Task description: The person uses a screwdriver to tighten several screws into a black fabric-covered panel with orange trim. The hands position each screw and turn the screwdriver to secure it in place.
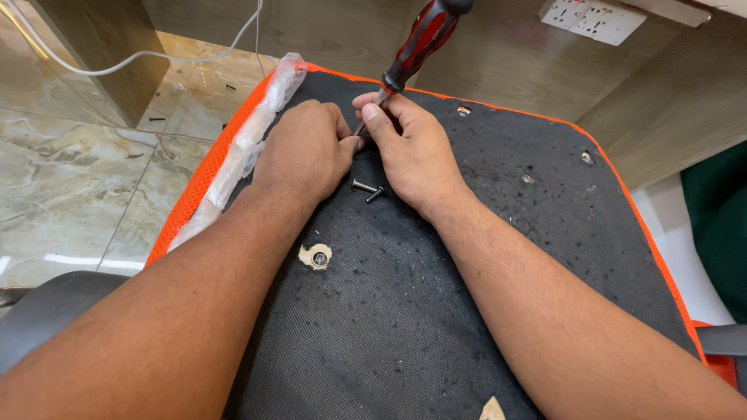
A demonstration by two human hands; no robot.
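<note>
Screwdriver (pixel 421 37) with the red-and-black handle stood tilted over the far part of the upturned seat base (pixel 436 311), its shaft running down between both hands. The right hand (pixel 412 148) had its fingers (pixel 372 111) pinched together on the shaft, low by the tip. The left hand (pixel 305 149) sat touching it, fingers curled under; whether they held anything could not be told. Two loose bolts (pixel 367 187) lay on the black fabric just beside the right hand's heel. A plastic-wrapped strip (pixel 249 140) ran along the orange edge (pixel 194 190).
</note>
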